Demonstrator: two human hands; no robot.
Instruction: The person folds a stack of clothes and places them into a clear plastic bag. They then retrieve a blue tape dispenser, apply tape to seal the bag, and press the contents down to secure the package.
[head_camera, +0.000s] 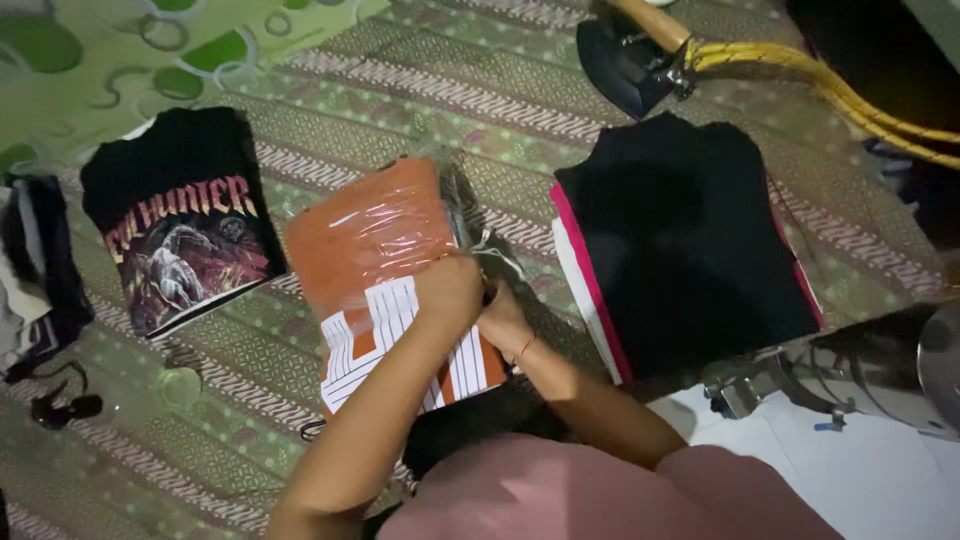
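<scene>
Orange folded shirt in clear plastic bag (385, 270) mid-mat | left hand (450, 290) and right hand (503, 320) both pinched on its right edge | black shirt stack (690, 250) beside | best keep the film taut, I'd say

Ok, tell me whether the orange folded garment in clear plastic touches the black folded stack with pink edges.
Apart. The head view shows patterned mat between the orange folded garment and the black folded stack.

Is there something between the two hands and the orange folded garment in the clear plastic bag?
Nothing visible. The left hand and right hand already rest at the right edge of the bagged orange garment, touching its clear plastic.
</scene>
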